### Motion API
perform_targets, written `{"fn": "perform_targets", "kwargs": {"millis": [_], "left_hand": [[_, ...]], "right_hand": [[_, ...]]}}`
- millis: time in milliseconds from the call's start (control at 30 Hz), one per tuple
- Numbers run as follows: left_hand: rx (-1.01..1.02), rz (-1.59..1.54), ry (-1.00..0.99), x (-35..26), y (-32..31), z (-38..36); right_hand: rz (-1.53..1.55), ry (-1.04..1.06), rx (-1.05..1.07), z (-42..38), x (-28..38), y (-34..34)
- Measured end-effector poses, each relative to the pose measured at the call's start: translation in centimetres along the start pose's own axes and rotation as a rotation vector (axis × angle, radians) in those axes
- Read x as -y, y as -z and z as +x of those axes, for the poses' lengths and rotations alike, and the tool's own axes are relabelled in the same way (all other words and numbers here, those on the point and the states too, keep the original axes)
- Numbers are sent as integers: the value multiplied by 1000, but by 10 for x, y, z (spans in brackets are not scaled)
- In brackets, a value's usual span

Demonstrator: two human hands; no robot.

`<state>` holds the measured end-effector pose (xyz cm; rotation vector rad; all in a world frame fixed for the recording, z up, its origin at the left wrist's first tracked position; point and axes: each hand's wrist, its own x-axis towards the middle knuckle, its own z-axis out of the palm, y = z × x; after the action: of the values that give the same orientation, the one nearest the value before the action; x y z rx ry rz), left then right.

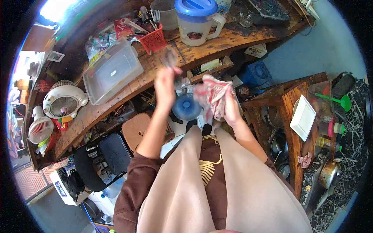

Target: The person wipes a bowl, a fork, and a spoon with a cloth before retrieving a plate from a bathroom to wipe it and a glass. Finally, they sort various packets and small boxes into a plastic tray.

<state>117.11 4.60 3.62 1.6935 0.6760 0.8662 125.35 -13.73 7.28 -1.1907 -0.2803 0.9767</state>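
Observation:
My left hand (165, 87) is closed, its fingers smeared by motion, over the front edge of the wooden counter. From its top sticks out a blurred, greyish, round-ended thing (169, 57), spoon-like in outline, whose exact kind I cannot make out. My right hand (232, 108) grips a crumpled white cloth with red stripes (217, 95), which hangs to the left of the fingers. The two hands are apart. Close beyond my left hand, a red plastic basket (152, 40) with forks and other cutlery stands on the counter.
On the counter (128, 90) are a clear plastic bin (113, 72), a blue-lidded pitcher (196, 23) and a white fan (65, 101). A blue water jug (187, 108) stands below. At right, a white tray (303, 117) lies on a wooden shelf near bottles. A black chair (103, 161) is at left.

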Motion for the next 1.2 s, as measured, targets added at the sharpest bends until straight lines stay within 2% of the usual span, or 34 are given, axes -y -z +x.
{"fn": "perform_targets", "kwargs": {"millis": [33,100,133,167,233,267,300,367,433,500,533,567,633,667,700,767,800,833,900,933,967,1033,1067,1100,1167,1200], "left_hand": [[71,-94,279,-14,-8,-21],[234,-157,420,-11,-19,-52],[323,-56,373,-16,-24,-60],[412,46,332,-20,-28,-69],[443,150,350,-32,-30,-78],[425,298,221,-25,-30,-79],[419,297,212,-27,-27,-78],[483,234,293,-35,-22,-77],[501,189,357,-47,-17,-82],[490,90,292,-50,-11,-88],[462,-61,332,-45,-10,-88],[457,-61,328,-36,-9,-87],[404,-189,396,-21,-7,-85],[410,-242,443,-19,-7,-87],[406,-243,439,-19,-7,-91],[468,-298,421,-20,-12,-98],[458,-248,390,-30,-12,-98],[452,-246,389,-30,-11,-97],[414,-280,365,-27,-10,-93],[373,-308,374,-24,-9,-91],[372,-306,373,-18,-10,-92],[286,-436,469,-3,-14,-94],[335,-362,526,3,-14,-97],[442,-149,551,0,-9,-93],[654,481,279,-11,12,-82],[719,720,311,-8,25,-75]], "right_hand": [[159,53,25,13,-16,12],[213,40,59,15,-7,6],[203,75,-91,23,-9,-10],[69,144,54,31,-17,-6],[-372,553,-56,49,-30,-21],[-348,482,-41,61,-46,-11],[-349,492,-36,60,-42,-15],[-422,472,-238,59,-37,-27],[-330,618,-387,57,-19,-41],[-59,359,-395,56,0,-39],[-259,273,-427,68,-8,-29],[-260,277,-422,73,-22,-23],[-51,384,-267,62,-27,-41],[58,294,-281,57,-22,-49],[58,297,-276,61,-25,-40],[-281,290,-212,73,-35,-15],[-282,357,-241,73,-32,-18],[-117,342,-228,76,-27,-22],[310,185,17,61,-9,-33],[335,148,-91,69,-21,-26],[280,34,-8,58,-20,-24],[-159,43,138,53,-48,-26],[-203,15,158,52,-59,-23],[-246,-10,179,54,-67,-20],[-229,157,4,58,-69,-22],[-284,230,-6,60,-61,-20]]}}
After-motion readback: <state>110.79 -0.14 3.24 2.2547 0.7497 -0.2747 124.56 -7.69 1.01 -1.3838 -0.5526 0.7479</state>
